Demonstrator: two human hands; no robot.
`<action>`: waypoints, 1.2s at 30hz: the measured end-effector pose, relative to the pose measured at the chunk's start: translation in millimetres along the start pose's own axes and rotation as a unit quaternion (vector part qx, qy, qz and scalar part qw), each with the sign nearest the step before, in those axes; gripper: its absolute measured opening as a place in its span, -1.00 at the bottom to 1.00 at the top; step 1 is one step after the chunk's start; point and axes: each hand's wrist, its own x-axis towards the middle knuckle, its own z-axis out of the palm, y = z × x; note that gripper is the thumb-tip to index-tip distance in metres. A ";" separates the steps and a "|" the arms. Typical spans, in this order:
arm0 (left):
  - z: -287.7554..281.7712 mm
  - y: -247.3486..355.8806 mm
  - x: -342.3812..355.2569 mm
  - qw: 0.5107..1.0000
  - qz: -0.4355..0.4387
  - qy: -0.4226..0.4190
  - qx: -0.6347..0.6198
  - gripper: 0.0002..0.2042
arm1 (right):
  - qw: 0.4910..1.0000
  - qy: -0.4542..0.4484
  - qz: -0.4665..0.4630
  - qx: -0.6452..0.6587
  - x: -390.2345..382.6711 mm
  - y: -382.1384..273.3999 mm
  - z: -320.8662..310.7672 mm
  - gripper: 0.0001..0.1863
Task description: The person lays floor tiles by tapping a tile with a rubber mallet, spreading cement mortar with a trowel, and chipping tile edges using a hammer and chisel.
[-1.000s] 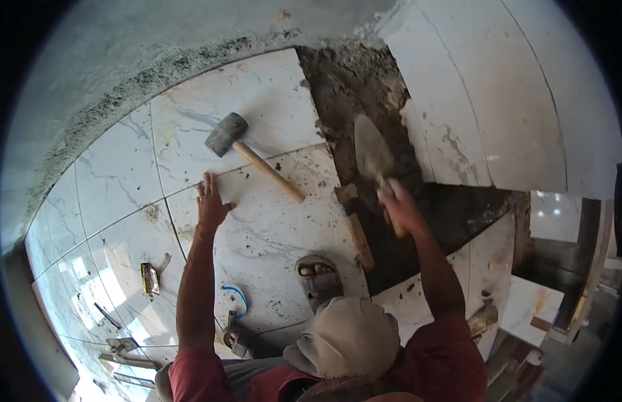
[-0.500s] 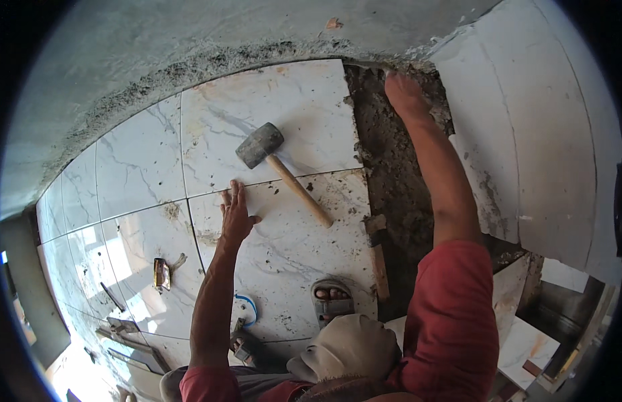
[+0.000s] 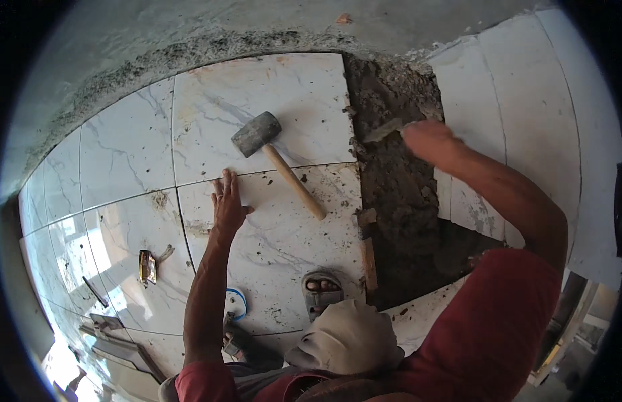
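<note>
My left hand lies open with fingers spread on the white marbled floor tiles. A mallet with a dark head and a wooden handle rests on the tiles beside it. My right hand is closed on a trowel, whose blade, partly hidden by the hand, is over the rough grey mortar bed at the upper right. A wooden piece lies along the tile edge by the mortar.
Grey wall at top; white tiled surface at right. Sandaled feet rest on the tiles. A small packet, a blue ring-shaped item and boards lie lower left. A beige cap is at bottom centre.
My right hand went up to the far end of the mortar bed, then came back down, trowel turned sideways, elbow now bent outward. My left hand stays spread on the tile.
</note>
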 end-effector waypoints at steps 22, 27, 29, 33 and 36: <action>1.8 -1.0 2.3 1.000 0.013 0.001 -0.003 0.06 | 0.997 0.071 -0.012 -0.038 -30.6 -52.2 56.2 -0.71; 4.9 -6.0 -1.1 1.000 0.000 -0.003 0.001 0.05 | 0.996 0.049 -0.054 -0.044 -69.8 -46.5 10.5 -0.72; 3.7 -4.4 -3.8 1.000 0.007 0.005 -0.001 0.05 | 0.984 -0.002 0.141 0.110 -77.4 -41.2 -2.5 -0.61; 2.4 -0.6 0.8 1.000 0.015 0.002 0.008 0.04 | 0.886 0.249 0.170 0.352 -26.9 -62.1 71.0 -0.45; 4.5 -0.6 3.6 1.000 0.022 0.000 0.010 0.04 | 0.818 0.296 0.184 0.457 15.1 -132.5 91.4 -0.43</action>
